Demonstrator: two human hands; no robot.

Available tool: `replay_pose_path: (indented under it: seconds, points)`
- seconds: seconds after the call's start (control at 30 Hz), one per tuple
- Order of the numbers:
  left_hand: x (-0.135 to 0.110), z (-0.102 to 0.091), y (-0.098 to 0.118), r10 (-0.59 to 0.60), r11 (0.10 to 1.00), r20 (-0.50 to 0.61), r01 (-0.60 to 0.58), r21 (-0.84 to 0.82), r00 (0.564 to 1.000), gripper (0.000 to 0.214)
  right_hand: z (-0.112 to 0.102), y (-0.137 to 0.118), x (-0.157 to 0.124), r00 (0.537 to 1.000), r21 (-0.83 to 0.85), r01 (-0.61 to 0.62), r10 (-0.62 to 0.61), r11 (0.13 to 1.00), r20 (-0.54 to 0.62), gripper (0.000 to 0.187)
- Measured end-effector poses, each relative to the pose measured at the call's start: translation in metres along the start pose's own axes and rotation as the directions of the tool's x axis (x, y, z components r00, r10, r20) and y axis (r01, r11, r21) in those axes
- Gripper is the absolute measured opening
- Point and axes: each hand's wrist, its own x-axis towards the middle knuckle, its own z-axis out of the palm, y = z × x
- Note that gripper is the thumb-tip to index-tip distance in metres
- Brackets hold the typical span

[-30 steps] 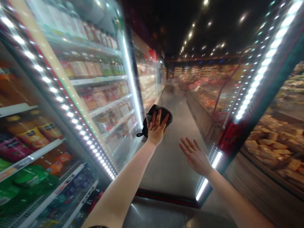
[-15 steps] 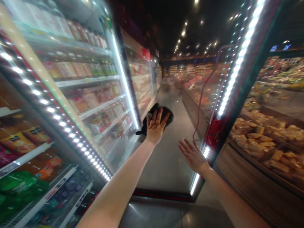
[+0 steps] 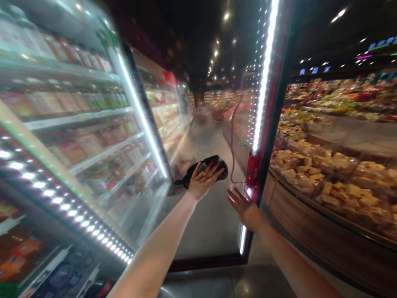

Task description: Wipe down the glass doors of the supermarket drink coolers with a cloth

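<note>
My left hand point(image 3: 203, 179) lies with fingers spread over a dark cloth point(image 3: 221, 167) with a small loop at one end, pressing it to the glass door point(image 3: 211, 223). The cloth is bunched under the palm, partly hidden by the fingers. Further right, my right hand point(image 3: 246, 208) is open with nothing in it. Its fingers are spread beside the door's lit edge, near the red box point(image 3: 252, 171) on the frame; whether it touches the glass I cannot tell.
On the left stands a lit cooler with shelves point(image 3: 80, 118) of bottles and packs, blurred. Light strips point(image 3: 263, 82) run along the door frame. To the right, a curved wood-fronted display point(image 3: 310, 207) holds piles of packaged goods. A looped cord point(image 3: 232, 153) shows behind the glass.
The view has turned right, so the door frame stands more upright. My left hand and the cloth have shifted slightly lower on the glass. My right hand stays by the door's edge.
</note>
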Motion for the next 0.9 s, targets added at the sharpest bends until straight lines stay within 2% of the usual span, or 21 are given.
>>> replay_pose_path:
  seconds: [0.07,0.1,0.2,0.3,0.37,0.43,0.53,0.6,0.73,0.83,0.9]
  points:
    - [0.021,0.008,0.016,-0.016,1.000,0.009,0.016,-0.007,1.000,0.065,0.000,0.001,-0.003,1.000,0.001,-0.006,0.006,1.000,0.014,0.058]
    - [0.023,0.012,0.023,0.007,1.000,0.034,-0.006,-0.023,0.999,0.063,-0.001,0.000,-0.005,0.999,0.004,-0.018,0.018,1.000,0.035,0.056]
    - [0.003,0.023,0.036,0.150,0.986,0.130,-0.138,-0.097,0.980,0.059,-0.008,-0.001,-0.014,0.989,0.005,-0.084,0.083,0.996,0.126,0.056]
    - [-0.016,0.028,0.040,0.232,0.968,0.163,-0.211,-0.137,0.959,0.060,-0.021,-0.001,-0.021,0.984,0.003,-0.113,0.112,0.994,0.141,0.054]
    - [-0.008,0.030,0.045,0.224,0.970,0.135,-0.207,-0.124,0.965,0.059,-0.031,0.000,-0.023,0.990,0.007,-0.109,0.108,0.994,0.096,0.046]
    - [0.010,0.035,0.054,0.167,0.983,0.081,-0.160,-0.089,0.983,0.058,-0.041,0.001,-0.024,0.994,0.005,-0.110,0.110,0.994,0.027,0.039]
    - [0.025,0.051,0.075,0.088,0.995,0.012,-0.087,-0.053,0.996,0.059,-0.052,0.001,-0.027,0.990,-0.002,-0.132,0.132,0.991,-0.048,0.036]
    - [0.016,0.064,0.087,0.103,0.993,-0.014,-0.103,-0.064,0.995,0.058,-0.057,0.001,-0.030,0.985,0.004,-0.156,0.156,0.988,-0.069,0.035]
    - [-0.018,0.084,0.098,0.236,0.960,-0.066,-0.243,-0.136,0.970,0.053,-0.063,-0.002,-0.033,0.971,0.033,-0.204,0.206,0.978,-0.125,0.033]
    - [-0.020,0.089,0.094,0.271,0.945,-0.111,-0.286,-0.156,0.956,0.050,-0.067,-0.005,-0.026,0.952,0.034,-0.227,0.229,0.973,-0.202,0.033]
    - [-0.013,0.091,0.091,0.242,0.950,-0.118,-0.260,-0.171,0.963,0.049,-0.068,-0.008,-0.021,0.934,0.029,-0.250,0.249,0.968,-0.257,0.033]
